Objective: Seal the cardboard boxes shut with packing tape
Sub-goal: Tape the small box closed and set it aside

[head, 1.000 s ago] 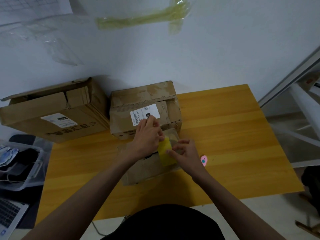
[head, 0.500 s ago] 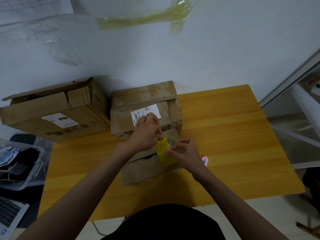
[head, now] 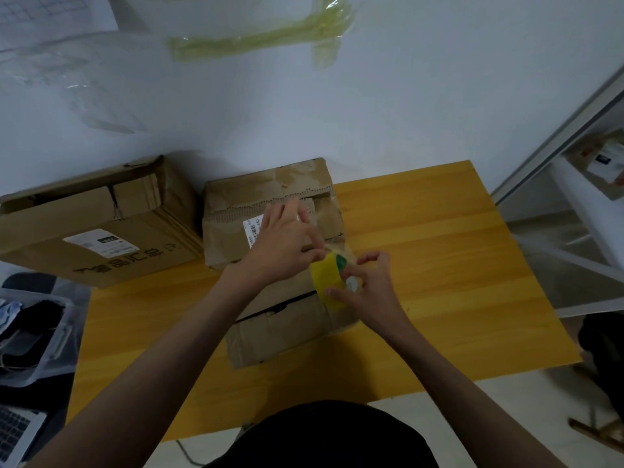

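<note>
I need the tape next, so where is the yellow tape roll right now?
In the head view the yellow tape roll is near the middle, gripped by the right hand above the small box, with the left hand beside it.

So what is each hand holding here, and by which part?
Right hand grips the yellow tape roll around its rim; left hand pinches the pulled-out tape end.

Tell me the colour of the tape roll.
Yellow tape roll, green on its core; head view.
</note>
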`<control>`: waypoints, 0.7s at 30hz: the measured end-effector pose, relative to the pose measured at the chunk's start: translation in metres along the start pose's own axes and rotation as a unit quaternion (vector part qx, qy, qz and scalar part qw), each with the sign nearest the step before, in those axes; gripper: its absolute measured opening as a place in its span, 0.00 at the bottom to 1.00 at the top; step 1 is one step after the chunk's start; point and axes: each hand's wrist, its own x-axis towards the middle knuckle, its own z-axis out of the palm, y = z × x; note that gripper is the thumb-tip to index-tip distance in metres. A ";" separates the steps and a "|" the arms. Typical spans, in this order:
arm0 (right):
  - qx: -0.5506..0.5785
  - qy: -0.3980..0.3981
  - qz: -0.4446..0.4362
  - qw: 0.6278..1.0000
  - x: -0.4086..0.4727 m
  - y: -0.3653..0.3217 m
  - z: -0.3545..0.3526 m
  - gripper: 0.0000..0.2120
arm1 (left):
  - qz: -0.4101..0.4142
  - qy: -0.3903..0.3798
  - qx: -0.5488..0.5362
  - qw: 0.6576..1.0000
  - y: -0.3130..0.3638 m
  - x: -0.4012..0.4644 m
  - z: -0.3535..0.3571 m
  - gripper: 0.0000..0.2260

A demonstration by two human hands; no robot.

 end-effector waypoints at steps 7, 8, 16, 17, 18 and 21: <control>-0.162 0.059 0.031 0.985 0.032 0.049 -0.051 0.13 | 0.042 -0.062 -0.001 0.997 0.041 0.070 0.038 0.02; -0.179 0.060 0.051 0.981 0.037 0.061 -0.057 0.13 | 0.041 -0.085 0.001 0.996 0.047 0.083 0.052 0.03; -0.262 0.027 0.195 0.945 0.054 0.145 -0.070 0.13 | -0.012 -0.248 -0.042 0.968 0.068 0.145 0.165 0.09; -0.261 0.026 0.207 0.943 0.055 0.151 -0.068 0.13 | -0.027 -0.259 -0.048 0.964 0.067 0.150 0.177 0.10; -0.260 0.024 0.217 0.941 0.057 0.157 -0.067 0.12 | -0.044 -0.259 -0.055 0.963 0.065 0.153 0.188 0.10; -0.256 0.026 0.236 0.937 0.062 0.169 -0.060 0.11 | -0.093 -0.205 -0.102 0.969 0.061 0.156 0.213 0.09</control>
